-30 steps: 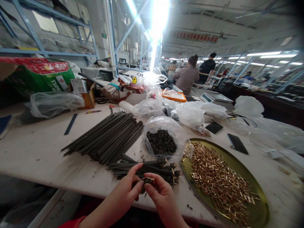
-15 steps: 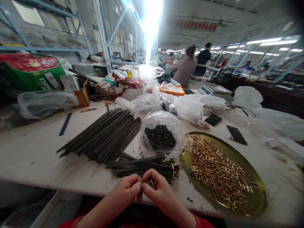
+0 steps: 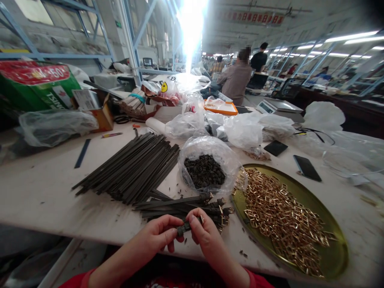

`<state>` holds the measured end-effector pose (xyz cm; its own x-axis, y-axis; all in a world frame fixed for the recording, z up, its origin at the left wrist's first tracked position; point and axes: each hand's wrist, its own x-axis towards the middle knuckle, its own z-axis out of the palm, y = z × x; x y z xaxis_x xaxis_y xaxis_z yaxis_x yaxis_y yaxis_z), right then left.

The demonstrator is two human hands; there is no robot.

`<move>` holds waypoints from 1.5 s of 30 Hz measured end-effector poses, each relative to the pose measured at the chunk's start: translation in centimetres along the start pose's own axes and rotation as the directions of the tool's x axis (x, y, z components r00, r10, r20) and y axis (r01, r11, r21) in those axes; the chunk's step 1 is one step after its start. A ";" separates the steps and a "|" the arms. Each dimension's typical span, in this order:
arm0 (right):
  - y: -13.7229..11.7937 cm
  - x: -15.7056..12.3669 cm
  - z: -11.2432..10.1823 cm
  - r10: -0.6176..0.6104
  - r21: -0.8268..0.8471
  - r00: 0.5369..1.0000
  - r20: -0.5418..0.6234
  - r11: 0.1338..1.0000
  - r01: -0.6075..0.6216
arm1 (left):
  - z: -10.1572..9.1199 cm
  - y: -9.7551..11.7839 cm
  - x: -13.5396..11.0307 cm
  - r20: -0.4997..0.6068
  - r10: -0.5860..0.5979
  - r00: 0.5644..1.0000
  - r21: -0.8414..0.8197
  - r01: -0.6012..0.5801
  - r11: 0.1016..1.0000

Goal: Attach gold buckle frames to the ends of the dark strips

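Near the table's front edge, my left hand (image 3: pixel 160 234) pinches a dark strap (image 3: pixel 183 228) between thumb and fingers. My right hand (image 3: pixel 204 234) is closed on the same strap's other end, where a bit of gold buckle (image 3: pixel 202 219) shows by the fingertips. The rest of the strap is hidden by my hands. Just beyond lie dark straps with gold buckles (image 3: pixel 223 214) at their right ends. A larger pile of plain dark straps (image 3: pixel 132 168) is behind them on the left. A clear plastic bag (image 3: pixel 234 168) holds small black loops (image 3: pixel 204 172).
On the right, a round gold tray (image 3: pixel 336 256) bears a heap of gold buckles (image 3: pixel 279 216). Behind it lie a phone (image 3: pixel 307 168) and a black flat object (image 3: pixel 276 148). Plastic bags (image 3: pixel 243 130) and a scale (image 3: pixel 279 107) stand farther back. Two people stand in the background.
My hands have drawn slightly apart, so more of the dark strap shows between them. The camera view has shifted a little.
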<state>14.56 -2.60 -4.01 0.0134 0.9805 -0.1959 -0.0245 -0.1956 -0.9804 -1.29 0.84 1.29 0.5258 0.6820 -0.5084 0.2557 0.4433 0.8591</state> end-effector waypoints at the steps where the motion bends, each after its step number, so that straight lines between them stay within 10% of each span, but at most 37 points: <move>1: 0.1 0.0 0.0 -0.022 -0.026 1.000 -0.010 0.999 0.022 | 0.0 -0.1 0.1 0.001 0.006 1.000 0.002 -0.006 1.000; 19: -0.9 -2.9 -0.4 -0.121 -0.149 0.971 0.205 0.977 0.153 | 1.0 -1.5 -1.3 0.083 0.061 0.995 -0.224 -0.041 0.974; 28: 0.0 -3.8 -0.7 -0.212 -0.278 0.967 0.142 0.929 0.245 | 0.3 -2.1 -2.3 0.285 -0.030 0.958 0.098 0.002 0.995; 45: 0.5 -4.3 -0.2 -0.188 -0.270 0.966 0.175 0.935 0.231 | 0.7 0.4 -2.5 0.278 -0.028 0.960 0.358 -0.076 0.930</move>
<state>14.66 -6.90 -3.71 -0.1570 0.9876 -0.0010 0.2505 0.0388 -0.9673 -1.92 -1.11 2.99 0.7234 0.4803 -0.4961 0.4884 0.1519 0.8593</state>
